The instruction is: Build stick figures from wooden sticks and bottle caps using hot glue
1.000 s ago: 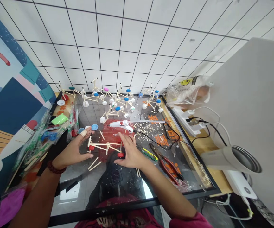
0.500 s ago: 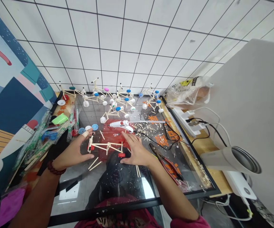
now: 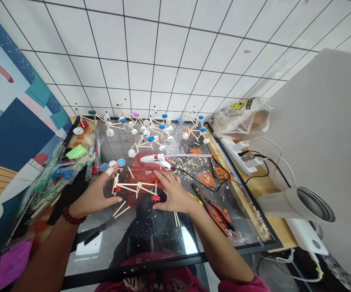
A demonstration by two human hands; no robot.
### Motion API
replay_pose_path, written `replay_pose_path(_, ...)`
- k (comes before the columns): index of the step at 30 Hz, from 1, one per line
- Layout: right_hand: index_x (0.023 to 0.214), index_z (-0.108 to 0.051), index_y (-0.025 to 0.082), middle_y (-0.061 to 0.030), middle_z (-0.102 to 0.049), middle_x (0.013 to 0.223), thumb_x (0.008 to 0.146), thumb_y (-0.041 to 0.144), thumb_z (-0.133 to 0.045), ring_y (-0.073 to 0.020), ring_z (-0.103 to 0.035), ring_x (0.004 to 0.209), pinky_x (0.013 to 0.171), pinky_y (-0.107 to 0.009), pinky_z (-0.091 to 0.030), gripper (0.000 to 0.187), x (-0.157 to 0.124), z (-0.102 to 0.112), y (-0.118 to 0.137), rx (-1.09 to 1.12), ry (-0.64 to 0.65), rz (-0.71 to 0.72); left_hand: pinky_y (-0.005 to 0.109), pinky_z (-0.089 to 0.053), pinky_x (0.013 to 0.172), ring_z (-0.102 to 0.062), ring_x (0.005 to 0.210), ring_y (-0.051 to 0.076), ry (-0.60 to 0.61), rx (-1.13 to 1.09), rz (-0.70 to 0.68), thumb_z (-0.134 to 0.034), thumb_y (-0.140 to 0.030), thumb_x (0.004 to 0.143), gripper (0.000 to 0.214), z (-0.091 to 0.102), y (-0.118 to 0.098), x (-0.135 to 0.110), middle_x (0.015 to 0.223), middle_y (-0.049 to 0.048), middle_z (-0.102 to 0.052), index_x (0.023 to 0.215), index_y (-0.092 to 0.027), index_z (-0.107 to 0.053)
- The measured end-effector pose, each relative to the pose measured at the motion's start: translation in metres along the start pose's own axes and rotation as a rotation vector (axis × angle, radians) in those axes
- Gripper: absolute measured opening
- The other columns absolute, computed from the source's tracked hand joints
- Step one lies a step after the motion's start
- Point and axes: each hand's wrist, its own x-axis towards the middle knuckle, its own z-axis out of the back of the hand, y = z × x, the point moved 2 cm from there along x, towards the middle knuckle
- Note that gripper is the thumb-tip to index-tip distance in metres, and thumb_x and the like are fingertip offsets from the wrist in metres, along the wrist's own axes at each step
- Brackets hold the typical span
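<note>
A small tricycle-like model of pale wooden sticks (image 3: 138,185) with red wheels stands on the glass tabletop in front of me. My left hand (image 3: 97,192) curves around its left end, beside the upright stick with a dark tip; thumb and fingers are wide apart. At the opposite end my right hand (image 3: 173,192) is spread, its thumb close to a red wheel (image 3: 156,198); whether it touches the wheel I cannot tell. Loose sticks (image 3: 121,209) lie below the model. Behind it rests a white glue gun (image 3: 155,159) on a red patch.
Several finished stick models (image 3: 151,140) stand along the back by the tiled wall. Pliers (image 3: 213,209) lie at right, near the glue gun's black cord (image 3: 190,178) and wood scraps. Packed sticks and a green packet (image 3: 76,152) fill the left. A power strip (image 3: 242,156) sits at far right.
The right hand has shifted very slightly left, toward the model. The left hand and the model are almost unchanged.
</note>
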Motion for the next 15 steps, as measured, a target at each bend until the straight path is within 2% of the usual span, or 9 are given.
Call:
replay_pose_path(3, 0.155, -0.022, 0.026, -0.0162, -0.033, 0.156, 0.065, 0.05, -0.083, -0.0379, -0.031, 0.143, 0.112, -0.067, -0.018, 0.112, 0.0, 0.0, 0.0, -0.002, -0.022, -0.006, 0.052, -0.034, 0.117, -0.041, 0.142, 0.033, -0.016, -0.023, 0.009, -0.073, -0.036, 0.078, 0.09, -0.005, 0.002, 0.0, 0.152, 0.0116, -0.046, 0.154, -0.03, -0.027)
replay_pose_path(8, 0.146, -0.041, 0.025, -0.0163, -0.039, 0.152, 0.066, 0.045, -0.083, -0.0374, -0.039, 0.138, 0.11, -0.063, -0.03, 0.093, 0.0, -0.002, -0.001, 0.023, -0.05, 0.008, 0.051, -0.033, 0.118, -0.041, 0.141, 0.032, -0.071, -0.034, 0.042, -0.072, -0.039, 0.079, 0.074, -0.015, 0.01, 0.001, 0.15, 0.0116, -0.048, 0.146, -0.026, -0.042)
replay_pose_path(12, 0.146, -0.041, 0.022, -0.0166, -0.041, 0.15, 0.07, 0.033, -0.082, -0.0323, -0.042, 0.138, 0.112, -0.053, -0.036, 0.087, 0.001, -0.004, -0.002, 0.092, -0.065, 0.043, 0.051, -0.043, 0.11, -0.056, 0.128, 0.033, -0.127, -0.104, 0.103, -0.072, -0.046, 0.078, 0.055, -0.02, 0.009, 0.004, 0.136, 0.0113, -0.061, 0.127, -0.023, -0.06)
replay_pose_path(15, 0.147, -0.04, 0.024, -0.0147, -0.042, 0.149, 0.075, 0.029, -0.078, -0.029, -0.045, 0.137, 0.113, -0.048, -0.038, 0.081, 0.002, -0.007, -0.002, 0.163, -0.098, 0.051, 0.049, -0.049, 0.104, -0.062, 0.118, 0.031, -0.172, -0.189, 0.11, -0.072, -0.05, 0.077, 0.042, -0.024, 0.005, 0.006, 0.126, 0.0101, -0.068, 0.109, -0.022, -0.068)
